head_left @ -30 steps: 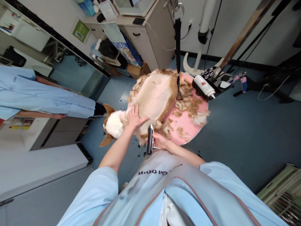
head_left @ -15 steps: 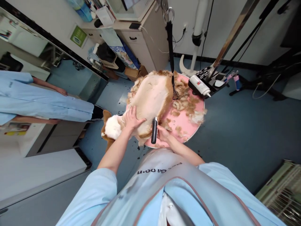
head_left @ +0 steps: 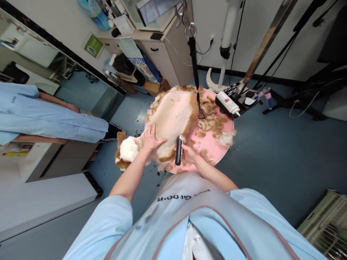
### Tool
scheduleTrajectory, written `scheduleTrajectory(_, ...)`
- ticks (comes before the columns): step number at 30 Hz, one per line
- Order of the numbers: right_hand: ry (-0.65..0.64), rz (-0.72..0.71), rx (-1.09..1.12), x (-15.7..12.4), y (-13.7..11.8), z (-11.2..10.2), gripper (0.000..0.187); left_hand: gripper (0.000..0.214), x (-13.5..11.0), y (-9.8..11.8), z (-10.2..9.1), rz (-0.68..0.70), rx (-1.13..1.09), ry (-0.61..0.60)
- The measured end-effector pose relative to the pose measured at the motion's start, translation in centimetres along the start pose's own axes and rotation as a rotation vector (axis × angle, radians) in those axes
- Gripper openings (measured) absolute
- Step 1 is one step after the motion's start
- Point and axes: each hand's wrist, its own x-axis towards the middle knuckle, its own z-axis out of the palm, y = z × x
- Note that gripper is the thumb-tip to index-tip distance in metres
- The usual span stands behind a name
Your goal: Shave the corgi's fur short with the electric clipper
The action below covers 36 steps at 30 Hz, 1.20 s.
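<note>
A dog [head_left: 171, 112] with closely shorn cream fur lies on a round pink grooming table [head_left: 214, 150], its brown-and-white head hanging past the left edge. My left hand [head_left: 152, 139] rests flat on the dog near its neck, fingers spread. A black hair clipper [head_left: 178, 151] is in my right hand [head_left: 189, 153], with the fingers partly hidden behind it. The clipper's head is close to the dog's side; whether it touches cannot be made out. Clumps of cut brown fur [head_left: 207, 124] lie on the table around the dog.
A black strap [head_left: 193, 61] hangs from above onto the table beside the dog. At the table's right edge a tool holder carries a white bottle [head_left: 227, 103] and scissors. A cabinet [head_left: 173, 59] stands behind, a mirror at left reflects a person in blue [head_left: 48, 112].
The dog's head has turned and lowered slightly. Both hands keep nearly the same places on and beside the dog, while the whole view has shifted a little.
</note>
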Motion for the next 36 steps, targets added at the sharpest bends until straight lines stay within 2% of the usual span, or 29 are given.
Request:
scheduleTrajectory(2,0.000,-0.017,-0.037,-0.2,-0.5,-0.7,0.021,0.107,-0.3,1.1,-0.3,-0.012,0.010,0.016)
scheduleTrajectory(5,-0.078,0.013,-0.122,-0.5,0.0,-1.0,0.021,0.094,-0.9,3.8,-0.2,0.018,-0.028,0.048)
scheduleTrajectory(7,-0.119,0.019,-0.141,-0.3,0.3,-0.8,0.022,0.095,-1.2,5.5,0.2,0.002,-0.055,0.027)
scheduleTrajectory(10,-0.096,-0.042,-0.118,0.5,-0.7,-0.9,0.022,0.098,-1.1,6.6,0.7,-0.034,-0.024,0.009)
scheduleTrajectory(15,-0.034,-0.114,-0.122,1.2,-3.5,-2.0,0.023,0.109,0.1,6.3,0.6,-0.056,0.009,-0.033)
scheduleTrajectory(22,-0.095,-0.029,-0.124,0.2,-1.9,-0.7,0.025,0.103,1.2,5.9,0.5,-0.087,-0.024,-0.047)
scheduleTrajectory(25,-0.014,-0.070,-0.097,0.7,-3.6,-0.8,0.025,0.102,1.2,5.6,0.6,-0.081,-0.024,-0.050)
scheduleTrajectory(28,0.054,-0.040,-0.089,1.1,-6.0,-1.6,0.029,0.102,1.2,5.2,0.6,-0.079,-0.024,-0.062)
scheduleTrajectory(30,0.074,-0.033,-0.086,0.9,-6.7,-1.9,0.030,0.102,1.2,4.9,0.5,-0.078,-0.029,-0.078)
scheduleTrajectory(36,-0.069,0.110,-0.148,-0.4,-4.7,-0.8,0.026,0.101,1.4,4.2,0.5,-0.074,-0.039,-0.102)
